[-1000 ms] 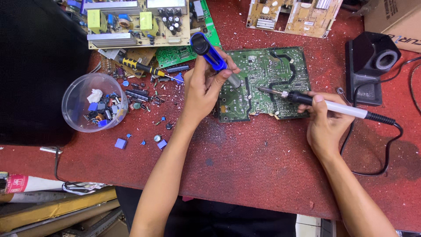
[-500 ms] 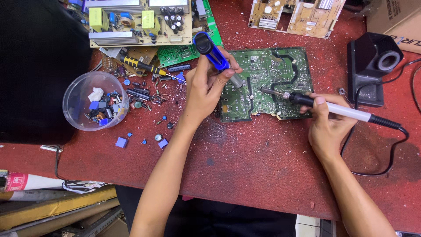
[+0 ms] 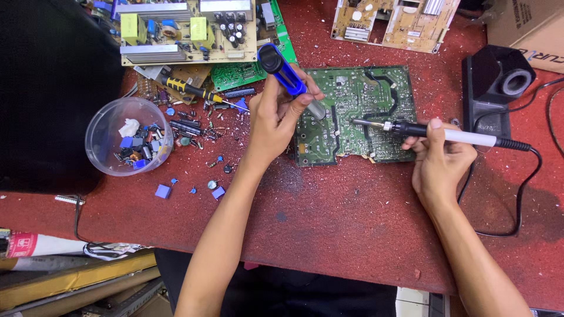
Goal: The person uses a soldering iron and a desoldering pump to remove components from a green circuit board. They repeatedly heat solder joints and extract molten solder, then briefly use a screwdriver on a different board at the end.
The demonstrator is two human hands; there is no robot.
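Clearly you are mid-work: your right hand [image 3: 437, 161] pinches the soldering iron [image 3: 432, 132] like a pen, its tip resting on the solder side of the green circuit board [image 3: 358, 111], which lies flat on the red tabletop [image 3: 352, 235]. Your left hand [image 3: 276, 120] is closed around the blue desoldering pump [image 3: 282, 67], nozzle angled down at the board just beside the iron's tip. Judging by the loose parts [image 3: 194, 126] scattered left of the board and the filled clear bowl [image 3: 126, 138], many components are already off; how many remain you cannot tell, since the component side faces down. The pump's nozzle is hidden behind your fingers, and the farther boards are cut off.
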